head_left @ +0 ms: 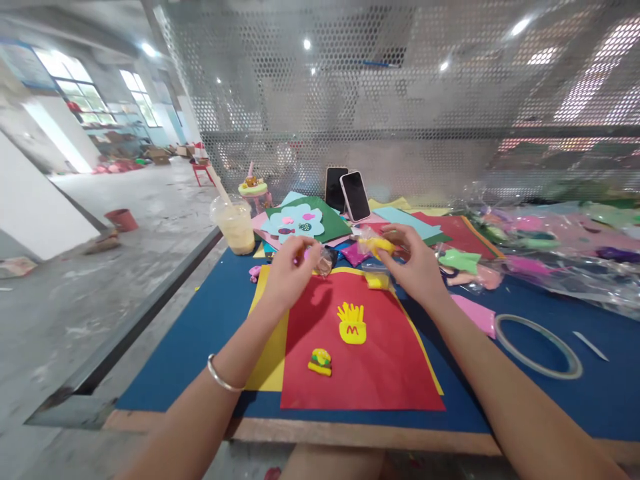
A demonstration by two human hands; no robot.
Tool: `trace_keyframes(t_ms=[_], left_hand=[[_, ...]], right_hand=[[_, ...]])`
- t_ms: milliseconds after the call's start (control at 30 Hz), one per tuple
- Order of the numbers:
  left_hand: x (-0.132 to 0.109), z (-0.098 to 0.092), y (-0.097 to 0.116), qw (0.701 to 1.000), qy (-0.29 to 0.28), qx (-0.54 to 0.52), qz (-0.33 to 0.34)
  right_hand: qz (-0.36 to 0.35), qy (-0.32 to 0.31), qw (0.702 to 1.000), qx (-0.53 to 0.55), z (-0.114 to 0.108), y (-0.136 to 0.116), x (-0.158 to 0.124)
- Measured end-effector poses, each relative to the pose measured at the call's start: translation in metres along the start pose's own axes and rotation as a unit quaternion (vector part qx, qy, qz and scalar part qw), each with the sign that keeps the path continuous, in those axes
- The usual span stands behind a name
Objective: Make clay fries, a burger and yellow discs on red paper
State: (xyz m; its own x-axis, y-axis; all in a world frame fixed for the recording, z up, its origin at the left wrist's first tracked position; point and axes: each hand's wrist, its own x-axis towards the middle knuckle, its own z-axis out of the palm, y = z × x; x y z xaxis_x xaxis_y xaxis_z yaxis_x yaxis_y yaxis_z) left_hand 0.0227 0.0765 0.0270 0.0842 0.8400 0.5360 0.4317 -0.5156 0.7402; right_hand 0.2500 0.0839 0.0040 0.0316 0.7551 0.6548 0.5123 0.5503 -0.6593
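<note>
My right hand [415,263] has its thumb and fingers pinched on a clear packet of yellow clay [379,245]. My left hand [293,270] is curled over the far left of the red sheet [360,380]; a crinkled clear packet [327,261] is at its fingertips, and what its fingers hold is partly hidden. Between the hands lies another bag with a yellow block [377,281]. Yellow clay fries [353,325] in a yellow box marked with a red M lie flat on the red sheet. Nearer me is a small clay burger [320,362]. A yellow sheet [267,363] shows underneath.
A drink cup with a straw [235,227] stands at the back left. Two phones [355,195] lean upright before the perforated metal panel [300,100]. Coloured sheets with a blue cloud cutout [295,217] lie behind my hands. To the right are a tape roll [539,373] and plastic-wrapped clay [530,267].
</note>
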Motion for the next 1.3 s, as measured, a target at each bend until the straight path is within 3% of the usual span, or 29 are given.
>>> trace_keyframes(t_ms=[200, 367, 467, 633, 767, 867, 1000, 1167, 1300], left_hand=[[-0.014, 0.017, 0.009, 0.994, -0.09, 0.059, 0.003], [-0.012, 0.011, 0.01, 0.996, -0.04, 0.067, 0.042], [-0.01, 0.005, 0.013, 0.994, -0.012, 0.084, 0.068], [-0.01, 0.004, 0.014, 0.994, -0.006, 0.068, 0.087], [-0.011, 0.005, 0.014, 0.995, 0.008, 0.055, 0.085], [-0.013, 0.005, 0.016, 0.993, 0.015, 0.046, 0.105], [-0.013, 0.007, 0.016, 0.992, -0.029, 0.052, 0.114], [0.0, 0.005, -0.013, 0.993, 0.019, 0.114, 0.006], [0.009, -0.001, -0.038, 0.987, 0.002, 0.157, -0.035]], right_hand=[[-0.044, -0.077, 0.995, 0.052, 0.017, -0.026, -0.015], [-0.013, -0.083, 0.995, 0.049, 0.017, -0.024, -0.015], [0.023, -0.12, 0.99, 0.074, 0.016, -0.02, -0.013], [0.109, -0.199, 0.951, 0.209, 0.018, -0.017, -0.013], [0.116, -0.236, 0.93, 0.256, 0.02, -0.02, -0.012], [0.097, -0.235, 0.934, 0.249, 0.021, -0.023, -0.014], [0.079, -0.218, 0.949, 0.215, 0.02, -0.025, -0.015], [0.064, -0.098, 0.993, 0.016, 0.009, -0.008, -0.004], [0.048, -0.057, 0.994, -0.08, -0.002, 0.005, 0.007]])
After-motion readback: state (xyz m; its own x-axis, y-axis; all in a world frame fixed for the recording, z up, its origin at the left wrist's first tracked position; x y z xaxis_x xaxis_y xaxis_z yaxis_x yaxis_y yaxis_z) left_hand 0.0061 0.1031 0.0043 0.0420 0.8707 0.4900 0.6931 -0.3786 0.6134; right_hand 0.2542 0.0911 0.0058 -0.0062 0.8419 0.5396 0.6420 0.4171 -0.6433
